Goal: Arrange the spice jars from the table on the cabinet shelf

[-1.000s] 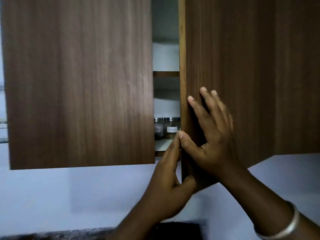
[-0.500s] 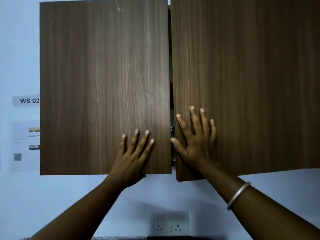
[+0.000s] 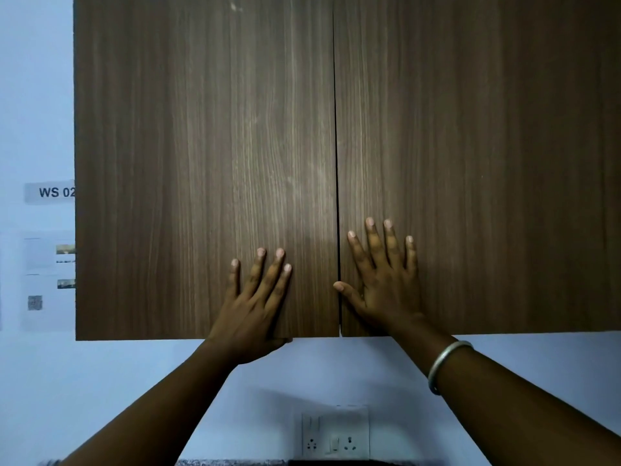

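Both wooden cabinet doors sit flush and closed, with only a thin dark seam [image 3: 336, 163] running vertically between them. The left hand [image 3: 258, 297] lies flat on the left door [image 3: 201, 146], fingers spread and pointing up, its heel at the door's bottom edge and the thumb seemingly tucked under that edge. The right hand [image 3: 383, 284] lies flat on the right door [image 3: 470, 146], also splayed and holding nothing, with its thumb tip touching the seam. A metal bangle [image 3: 448, 364] circles the right wrist.

The relation that counts is the seam: it lies between the two hands, just right of the left hand's fingers and directly at the right thumb, and its long axis runs straight up and down. The right hand is the nearer to it.

No spice jars are in view; if they are on the shelf, they are behind the closed doors, ahead of both palms. No tabletop with jars shows either, only a dark strip at the bottom edge below a wall socket [image 3: 334, 435]. Judging by the shut doors, the arranging looks done, and the hands probably need only come back off the wood toward the person.
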A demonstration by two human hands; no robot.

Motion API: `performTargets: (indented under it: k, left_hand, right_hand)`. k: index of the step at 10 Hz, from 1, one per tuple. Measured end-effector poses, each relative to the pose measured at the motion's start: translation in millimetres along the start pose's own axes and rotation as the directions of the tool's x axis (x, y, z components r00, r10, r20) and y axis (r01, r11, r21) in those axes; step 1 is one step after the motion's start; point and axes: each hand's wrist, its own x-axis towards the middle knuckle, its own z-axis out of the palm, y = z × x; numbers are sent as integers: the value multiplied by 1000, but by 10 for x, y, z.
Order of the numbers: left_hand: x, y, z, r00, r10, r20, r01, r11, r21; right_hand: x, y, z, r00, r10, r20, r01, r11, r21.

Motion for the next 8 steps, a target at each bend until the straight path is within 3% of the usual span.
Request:
performTargets:
  k: [2,4,5,6,7,8]
  left_hand:
    - [10,10,96,998,8,-62,-7,1000,20]
    - [26,61,-185,994,-35,-99,26,996,-89]
    - [260,55,-522,977,-110,-185,78,982,-170]
    - [525,83,-799,921,-116,-371,64,987,-150]
    - [693,127,-937,890,-99,-444,54,992,-114]
    - [765,169,-990,905,-125,-406,96,991,-90]
  right_hand:
    - [-10,-3,5,1000,5,-18,-5,1000,-6]
    - [88,-123,-379,993,61,104,-65,997,34]
    - [312,-212,-664,993,104,57,-110,988,111]
    - [412,-337,-855,991,82,-106,-64,984,166]
    - [453,-395,-941,981,65,-185,-37,988,149]
    - [477,-380,-971,987,53,-154,-36,993,108]
